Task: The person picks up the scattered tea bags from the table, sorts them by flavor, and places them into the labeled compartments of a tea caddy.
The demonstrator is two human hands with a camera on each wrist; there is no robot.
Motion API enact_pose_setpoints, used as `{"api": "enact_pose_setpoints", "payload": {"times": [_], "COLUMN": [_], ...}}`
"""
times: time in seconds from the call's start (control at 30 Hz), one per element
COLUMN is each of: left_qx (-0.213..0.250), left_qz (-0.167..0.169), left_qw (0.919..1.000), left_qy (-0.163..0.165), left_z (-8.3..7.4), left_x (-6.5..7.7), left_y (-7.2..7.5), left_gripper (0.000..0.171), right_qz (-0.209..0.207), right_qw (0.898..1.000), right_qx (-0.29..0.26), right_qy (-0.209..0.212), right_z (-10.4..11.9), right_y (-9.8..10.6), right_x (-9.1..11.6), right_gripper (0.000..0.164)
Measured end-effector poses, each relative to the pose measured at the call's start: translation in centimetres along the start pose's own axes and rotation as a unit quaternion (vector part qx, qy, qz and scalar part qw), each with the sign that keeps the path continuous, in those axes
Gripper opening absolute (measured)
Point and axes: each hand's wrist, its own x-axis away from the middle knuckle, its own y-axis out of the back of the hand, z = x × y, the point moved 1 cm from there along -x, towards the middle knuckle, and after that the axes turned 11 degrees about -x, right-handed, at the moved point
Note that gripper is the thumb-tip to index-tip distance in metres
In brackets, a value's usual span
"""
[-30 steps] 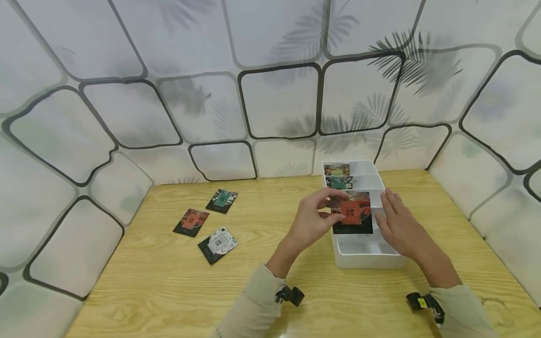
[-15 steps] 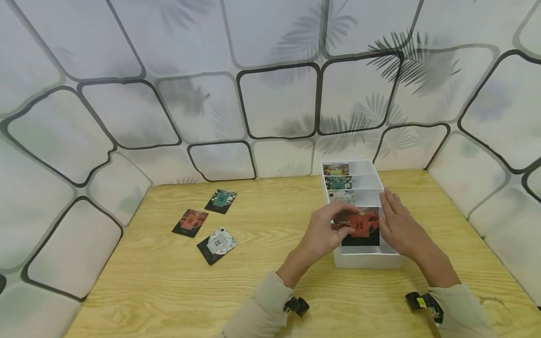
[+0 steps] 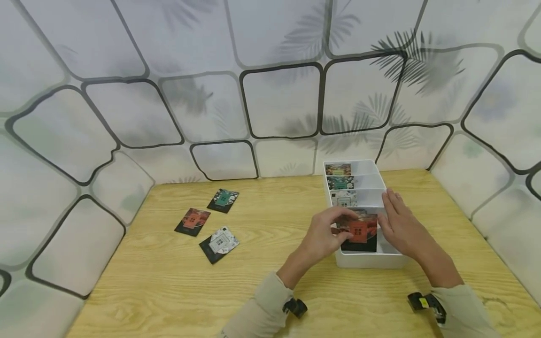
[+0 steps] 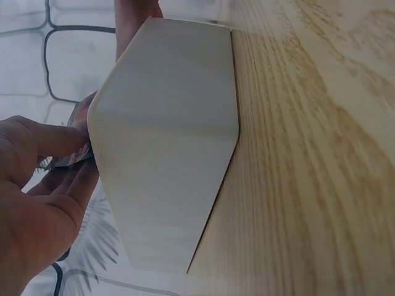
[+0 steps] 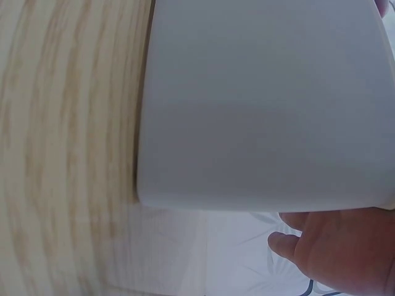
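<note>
My left hand (image 3: 324,238) pinches a red-and-black tea sachet (image 3: 359,231) between thumb and fingers at its left edge. The sachet is low in the front part of a white divided box (image 3: 372,261), tilted, with its printed face toward me. In the left wrist view the left hand (image 4: 43,163) is at the box's rim, and the box wall hides the sachet's lower part. My right hand (image 3: 403,230) rests against the box's right side, fingers straight and together. Sachets with orange (image 3: 338,169), green (image 3: 340,182) and white (image 3: 343,198) prints stand in the compartments behind.
On the wooden table (image 3: 169,291), left of the box, lie a green sachet (image 3: 223,200), a red sachet (image 3: 192,221) and a white-and-black sachet (image 3: 219,244). A patterned fabric wall (image 3: 283,103) encloses the back and sides.
The left hand has brought the red sachet toward me and down into the front of the box, uncovering the white sachet behind it. The right hand has stayed at the box's side.
</note>
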Motion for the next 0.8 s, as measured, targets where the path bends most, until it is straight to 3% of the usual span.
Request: {"api": "enact_pose_setpoints", "payload": {"times": [0.5, 0.67, 0.8], "left_qx": [0.028, 0.016, -0.019], "left_qz": [-0.03, -0.026, -0.014], "left_qw": [0.999, 0.9995, 0.9997], "left_qy": [-0.014, -0.011, -0.01], "left_z": [0.6, 0.6, 0.9], "left_x": [-0.4, -0.1, 0.6], "left_y": [0.6, 1.3, 2.0], "left_gripper": [0.033, 0.03, 0.028], "right_qz": [-0.006, -0.005, -0.004], "right_qw": [1.0, 1.0, 1.0], "right_qx": [-0.009, -0.008, -0.02], "right_qy": [0.0, 0.003, 0.004], "right_z": [-0.5, -0.5, -0.3], "right_y": [0.2, 0.0, -0.1], "right_x": [0.0, 0.0, 0.0], "right_gripper": [0.067, 0.067, 0.067]}}
